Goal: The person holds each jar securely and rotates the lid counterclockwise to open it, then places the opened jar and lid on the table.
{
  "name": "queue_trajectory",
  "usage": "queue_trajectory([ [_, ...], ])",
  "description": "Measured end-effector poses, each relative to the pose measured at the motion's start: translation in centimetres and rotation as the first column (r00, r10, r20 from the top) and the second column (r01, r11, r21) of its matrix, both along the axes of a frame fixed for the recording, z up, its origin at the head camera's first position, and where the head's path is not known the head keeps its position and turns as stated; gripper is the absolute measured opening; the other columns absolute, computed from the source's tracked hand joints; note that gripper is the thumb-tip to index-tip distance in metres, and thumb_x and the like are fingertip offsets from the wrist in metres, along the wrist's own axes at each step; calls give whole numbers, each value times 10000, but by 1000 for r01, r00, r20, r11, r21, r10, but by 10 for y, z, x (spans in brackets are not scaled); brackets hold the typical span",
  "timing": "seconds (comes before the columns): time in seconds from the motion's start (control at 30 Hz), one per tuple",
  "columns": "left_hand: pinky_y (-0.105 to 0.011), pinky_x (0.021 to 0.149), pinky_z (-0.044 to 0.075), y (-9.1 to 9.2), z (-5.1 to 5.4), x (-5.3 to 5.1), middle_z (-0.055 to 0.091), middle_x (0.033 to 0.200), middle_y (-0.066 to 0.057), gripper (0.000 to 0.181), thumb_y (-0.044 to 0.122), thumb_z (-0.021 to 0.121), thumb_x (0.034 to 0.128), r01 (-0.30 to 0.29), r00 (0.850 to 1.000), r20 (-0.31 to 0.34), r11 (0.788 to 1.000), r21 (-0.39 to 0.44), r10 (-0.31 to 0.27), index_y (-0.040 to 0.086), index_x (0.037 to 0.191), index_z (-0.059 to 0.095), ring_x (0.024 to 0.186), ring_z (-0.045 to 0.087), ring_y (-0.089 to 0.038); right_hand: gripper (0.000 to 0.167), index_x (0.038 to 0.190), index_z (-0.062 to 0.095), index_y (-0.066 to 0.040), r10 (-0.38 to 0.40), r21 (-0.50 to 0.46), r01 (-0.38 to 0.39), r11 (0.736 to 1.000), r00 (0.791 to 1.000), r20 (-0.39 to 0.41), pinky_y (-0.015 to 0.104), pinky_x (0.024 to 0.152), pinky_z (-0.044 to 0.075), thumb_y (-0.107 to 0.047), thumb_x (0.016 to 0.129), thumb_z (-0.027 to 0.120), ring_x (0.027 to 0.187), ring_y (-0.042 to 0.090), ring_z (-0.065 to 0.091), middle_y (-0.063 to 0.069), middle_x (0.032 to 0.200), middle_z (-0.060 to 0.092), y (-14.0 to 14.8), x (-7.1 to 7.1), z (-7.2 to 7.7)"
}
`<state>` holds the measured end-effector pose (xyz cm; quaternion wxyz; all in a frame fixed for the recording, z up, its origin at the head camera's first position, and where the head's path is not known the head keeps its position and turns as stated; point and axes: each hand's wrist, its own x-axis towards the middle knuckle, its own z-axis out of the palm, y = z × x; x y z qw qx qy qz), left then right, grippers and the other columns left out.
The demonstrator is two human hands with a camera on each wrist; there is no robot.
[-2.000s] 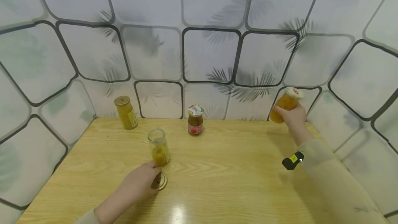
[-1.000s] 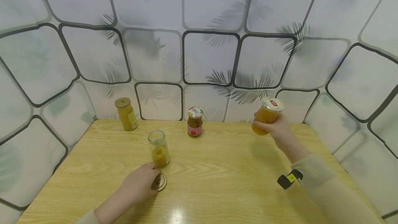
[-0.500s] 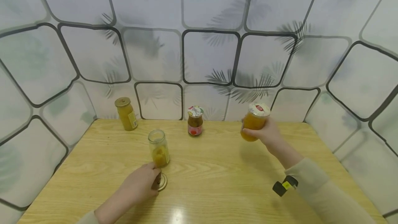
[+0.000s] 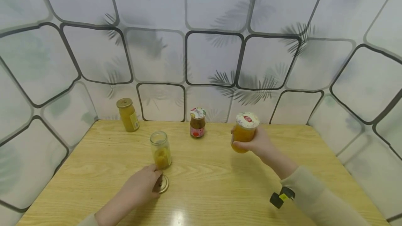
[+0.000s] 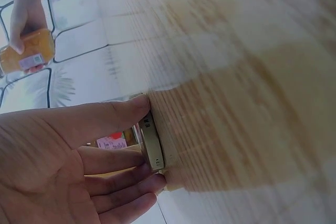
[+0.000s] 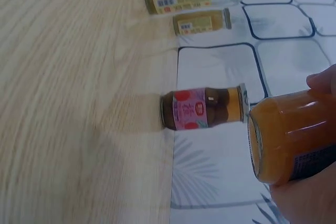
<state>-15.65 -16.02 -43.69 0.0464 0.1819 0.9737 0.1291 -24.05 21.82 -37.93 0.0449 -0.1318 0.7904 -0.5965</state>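
Observation:
My right hand [image 4: 255,142] grips an orange-filled glass jar [image 4: 243,133] with a white patterned lid. It holds the jar tilted, above the table. At the front left, my left hand [image 4: 141,184] pinches a gold jar lid [image 4: 163,184] by its edge; the left wrist view shows thumb and fingers on either side of the lid [image 5: 151,142], against the tabletop. Just behind that hand stands a lidless glass jar [image 4: 161,149], partly filled with yellow fruit pieces. In the right wrist view, the held jar [image 6: 294,135] appears near a small jar with a pink label [image 6: 191,109].
The small pink-labelled jar [image 4: 197,123] stands upright at the back middle of the wooden table [image 4: 204,198]. A yellow jar with a gold lid [image 4: 128,115] stands at the back left. A patterned wall [image 4: 213,58] rises behind the table.
My right hand has carried the orange jar leftward and lower, from the far right toward the table's middle. The left hand stays on the gold lid, and the standing jars have not moved.

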Motion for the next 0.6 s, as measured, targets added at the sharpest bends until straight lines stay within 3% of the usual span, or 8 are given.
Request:
queue_trajectory([
  [0.2, -518, 945, 606, 0, 0, 0, 671, 1108, -99, 604, 156, 1012, 674, -5, 1000, -2, 1000, 5, 5, -41, 1168, 725, 1046, 673, -309, 547, 1300, 589, 77, 52, -21, -53, 998, 998, -31, 239, 963, 556, 26, 818, 843, 1048, 72, 672, -94, 1104, 730, -14, 10, -3],
  [0.47, -517, 965, 600, 0, 0, 2, 673, 1122, -102, 610, 162, 1010, 680, -21, 1000, 3, 1000, 10, 21, -48, 1177, 725, 1063, 673, -311, 604, 1337, 579, 57, 107, -16, -107, 994, 994, -21, 230, 1006, 540, 28, 801, 855, 1084, 83, 676, 204, 1255, 715, -25, 21, -9],
  [0.6, -516, 969, 598, 0, -1, 2, 669, 1121, -103, 603, 162, 1010, 682, -21, 1000, 1, 1000, 15, 21, -47, 1170, 725, 1073, 672, -308, 623, 1342, 567, 60, 139, -29, -140, 990, 990, -23, 219, 1012, 534, 33, 792, 859, 1093, 89, 676, 244, 1260, 701, -31, 26, -14],
])
